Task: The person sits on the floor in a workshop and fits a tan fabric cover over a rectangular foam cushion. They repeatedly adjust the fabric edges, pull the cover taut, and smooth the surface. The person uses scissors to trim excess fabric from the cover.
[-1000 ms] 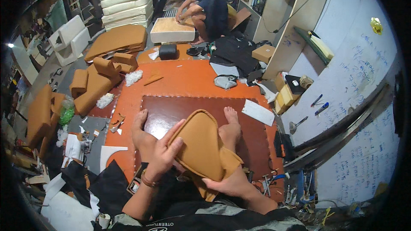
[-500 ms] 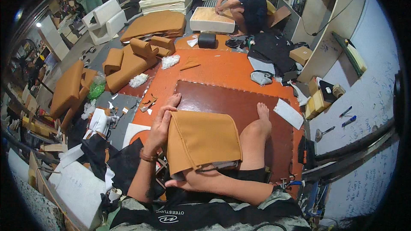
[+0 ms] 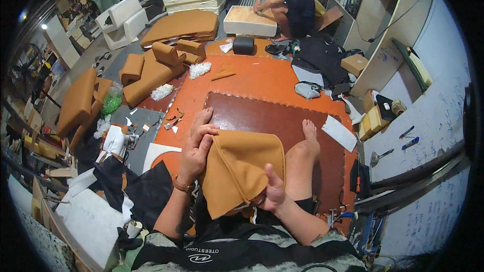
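Over my lap lies a tan upholstery cover (image 3: 244, 166) with a seam running down it. My left hand (image 3: 197, 146) grips its upper left corner, thumb toward me and fingers over the far edge. At the lower right edge my right hand (image 3: 272, 191) holds the cover, thumb up on the outside and the fingers mostly hidden under the material. The cover is folded and creased between the two hands. Its underside is hidden.
A dark red padded mat (image 3: 247, 116) lies in front of me over an orange sheet (image 3: 267, 80). Tan cushions (image 3: 151, 78) stand at left, black cloth (image 3: 141, 186) beside my left arm. Far off, a person (image 3: 295, 5) crouches by a foam block (image 3: 249, 21). Tools (image 3: 358, 184) are at right.
My right hand has come up from beneath the cover to its lower right edge, thumb now on top. The cover has shifted slightly right and creased, with my left hand moving along.
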The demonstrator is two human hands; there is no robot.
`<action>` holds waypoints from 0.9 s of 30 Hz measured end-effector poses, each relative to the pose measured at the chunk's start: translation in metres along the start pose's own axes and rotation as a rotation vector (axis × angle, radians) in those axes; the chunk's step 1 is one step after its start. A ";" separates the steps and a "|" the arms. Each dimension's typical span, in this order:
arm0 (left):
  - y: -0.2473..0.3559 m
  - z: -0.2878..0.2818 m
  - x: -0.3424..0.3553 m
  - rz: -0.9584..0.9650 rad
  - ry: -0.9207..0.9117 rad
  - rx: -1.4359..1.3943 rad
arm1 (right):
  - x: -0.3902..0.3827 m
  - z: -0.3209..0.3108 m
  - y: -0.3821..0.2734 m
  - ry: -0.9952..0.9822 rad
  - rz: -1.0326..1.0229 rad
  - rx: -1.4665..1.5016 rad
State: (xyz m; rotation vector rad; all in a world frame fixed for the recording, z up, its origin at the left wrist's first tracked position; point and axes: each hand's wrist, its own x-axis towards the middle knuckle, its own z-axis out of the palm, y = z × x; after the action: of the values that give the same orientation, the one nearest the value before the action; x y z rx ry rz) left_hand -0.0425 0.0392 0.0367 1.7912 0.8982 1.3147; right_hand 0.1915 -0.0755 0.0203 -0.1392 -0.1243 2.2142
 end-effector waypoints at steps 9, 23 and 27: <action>-0.002 -0.008 -0.004 0.017 0.017 -0.025 | 0.057 0.043 0.021 0.344 0.082 -0.576; 0.007 0.005 0.001 -0.181 0.249 -0.336 | 0.050 0.078 -0.007 0.170 0.118 -1.361; -0.013 0.007 0.010 -0.127 0.335 -0.548 | 0.067 0.055 -0.001 0.172 -0.061 -1.567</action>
State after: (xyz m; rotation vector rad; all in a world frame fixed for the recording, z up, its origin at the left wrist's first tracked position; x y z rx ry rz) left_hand -0.0351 0.0529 0.0284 1.0981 0.7144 1.6154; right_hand 0.1437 -0.0237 0.0708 -1.1137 -1.6761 1.5319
